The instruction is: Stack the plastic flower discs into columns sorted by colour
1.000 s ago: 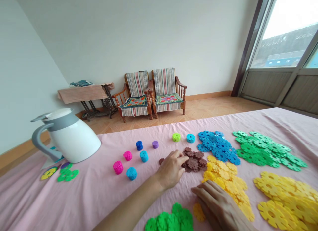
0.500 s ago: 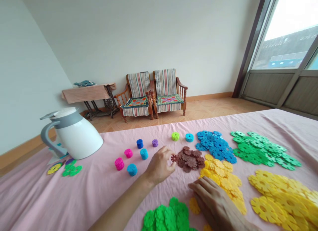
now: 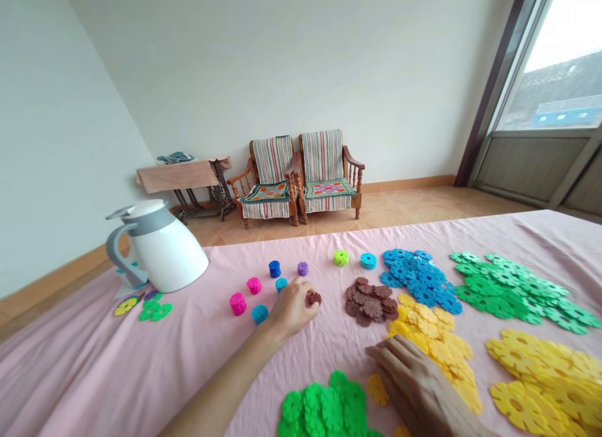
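Between the thumb and fingers of my left hand [image 3: 292,308] is a brown snowflake disc [image 3: 313,298], pinched just above the cloth; whether it is one disc or a few I cannot tell. The pile of brown discs [image 3: 370,301] lies to the right of that hand. My right hand [image 3: 414,377] rests palm down with its fingers stretched out, over the edge of the orange-yellow disc pile [image 3: 442,343]. Short upright stacks surround my left hand: a purple stack [image 3: 303,269], a dark blue stack [image 3: 274,269], pink stacks [image 3: 237,303] and light blue stacks [image 3: 259,314].
A white jug [image 3: 164,249] stands at the left, with loose discs [image 3: 155,308] before it. Lime [image 3: 341,257] and cyan stacks [image 3: 368,261] stand toward the back. Blue [image 3: 418,277], green [image 3: 517,293], yellow [image 3: 545,377] and bright green piles [image 3: 324,409] lie on the pink cloth [image 3: 188,374].
My left hand has moved left, away from the brown pile, with a brown disc in its fingers. My right hand stays by the orange-yellow pile. The view has turned slightly left.
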A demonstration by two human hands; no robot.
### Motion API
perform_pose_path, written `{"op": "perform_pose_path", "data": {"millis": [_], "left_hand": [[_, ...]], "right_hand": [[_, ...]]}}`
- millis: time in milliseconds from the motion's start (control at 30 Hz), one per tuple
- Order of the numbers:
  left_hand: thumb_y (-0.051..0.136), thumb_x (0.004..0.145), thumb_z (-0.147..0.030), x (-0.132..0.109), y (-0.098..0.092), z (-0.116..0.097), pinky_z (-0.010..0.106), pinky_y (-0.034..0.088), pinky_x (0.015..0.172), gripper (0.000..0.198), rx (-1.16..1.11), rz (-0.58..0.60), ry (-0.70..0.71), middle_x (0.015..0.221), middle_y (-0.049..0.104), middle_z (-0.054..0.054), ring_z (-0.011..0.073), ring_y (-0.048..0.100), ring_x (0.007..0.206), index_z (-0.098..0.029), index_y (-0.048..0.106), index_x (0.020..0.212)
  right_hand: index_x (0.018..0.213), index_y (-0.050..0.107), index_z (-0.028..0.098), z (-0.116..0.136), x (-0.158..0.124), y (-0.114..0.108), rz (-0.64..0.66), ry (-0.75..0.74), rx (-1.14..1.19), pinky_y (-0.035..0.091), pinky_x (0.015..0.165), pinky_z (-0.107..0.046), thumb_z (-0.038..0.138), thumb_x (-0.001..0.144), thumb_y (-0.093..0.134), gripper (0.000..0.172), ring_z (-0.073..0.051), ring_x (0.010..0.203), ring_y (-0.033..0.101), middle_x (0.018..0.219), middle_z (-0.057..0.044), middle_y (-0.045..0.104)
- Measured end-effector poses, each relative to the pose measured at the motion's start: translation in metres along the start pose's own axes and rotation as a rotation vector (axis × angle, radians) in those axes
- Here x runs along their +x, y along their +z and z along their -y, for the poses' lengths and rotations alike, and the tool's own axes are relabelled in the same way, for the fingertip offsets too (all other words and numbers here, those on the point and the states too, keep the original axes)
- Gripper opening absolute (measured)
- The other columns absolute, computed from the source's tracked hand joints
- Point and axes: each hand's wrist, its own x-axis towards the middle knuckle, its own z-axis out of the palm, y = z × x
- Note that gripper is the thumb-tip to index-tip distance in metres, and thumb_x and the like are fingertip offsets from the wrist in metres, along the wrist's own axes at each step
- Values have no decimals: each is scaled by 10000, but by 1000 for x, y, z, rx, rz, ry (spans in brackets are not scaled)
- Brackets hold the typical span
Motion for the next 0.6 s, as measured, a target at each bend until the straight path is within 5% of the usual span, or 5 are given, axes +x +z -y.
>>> {"op": "perform_pose_path", "data": {"millis": [300, 433, 600], "left_hand": [[587, 758, -139, 0, -3, -10, 257, 486, 717, 241, -73, -16, 75, 955, 613, 48, 138, 598, 710, -164, 669, 983], [596, 774, -130, 6, 9, -30, 257, 496, 756, 253, -180, 102, 228, 953, 605, 40, 138, 599, 740, -171, 672, 1011], [636, 772, -202, 25, 28, -47, 315, 478, 870, 228, -62, 115, 322, 959, 586, 65, 209, 581, 917, -174, 677, 995]], "right_hand": [[1087, 538, 210, 1, -1, -1, 0, 11, 30, 504, 690, -289, 109, 958, 366, 237, -174, 787, 591, 867, -39, 615], [1084, 536, 220, -1, -1, 1, 2, 23, 38, 500, 695, -292, 124, 954, 392, 216, -179, 795, 592, 873, -36, 616], [1103, 518, 231, -2, -1, 2, 6, 16, 45, 494, 673, -287, 120, 953, 385, 229, -180, 775, 590, 859, -33, 614]]}}
